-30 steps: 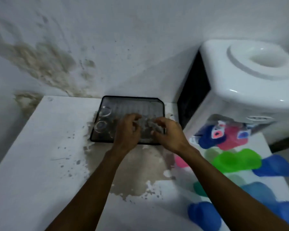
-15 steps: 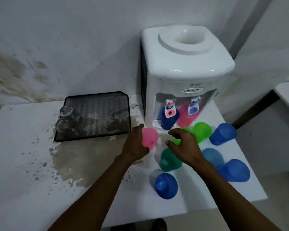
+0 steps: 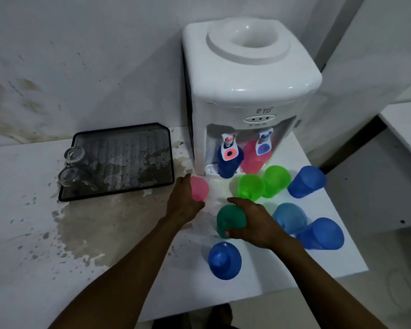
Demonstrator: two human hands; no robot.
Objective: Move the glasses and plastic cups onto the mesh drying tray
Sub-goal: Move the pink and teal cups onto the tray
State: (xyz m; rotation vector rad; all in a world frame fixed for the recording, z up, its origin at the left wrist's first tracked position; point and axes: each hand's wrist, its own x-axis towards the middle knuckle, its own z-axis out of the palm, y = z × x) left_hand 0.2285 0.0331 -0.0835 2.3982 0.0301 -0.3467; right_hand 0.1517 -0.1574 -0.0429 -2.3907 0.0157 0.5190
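The black mesh drying tray (image 3: pixel 128 148) lies at the back left of the white table, with two clear glasses (image 3: pixel 73 154) (image 3: pixel 69 178) upside down along its left edge. My left hand (image 3: pixel 183 200) wraps around an upturned pink plastic cup (image 3: pixel 199 187) just right of the tray. My right hand (image 3: pixel 249 219) grips a dark green upturned cup (image 3: pixel 228 219). Around them stand two bright green cups (image 3: pixel 250 186) (image 3: pixel 277 179) and several blue cups (image 3: pixel 224 260) (image 3: pixel 306 181) (image 3: pixel 290 217) (image 3: pixel 322 233), all upside down.
A white water dispenser (image 3: pixel 247 91) stands behind the cups, with a dark blue cup (image 3: pixel 229 166) and a pink cup (image 3: pixel 253 159) under its taps. A wet patch (image 3: pixel 100 224) spreads in front of the tray. The table's right edge (image 3: pixel 351 233) runs close to the blue cups.
Both hands left the tray and moved right to the cups. The left hand has closed on the pink cup and the right hand has come down onto the dark green cup.
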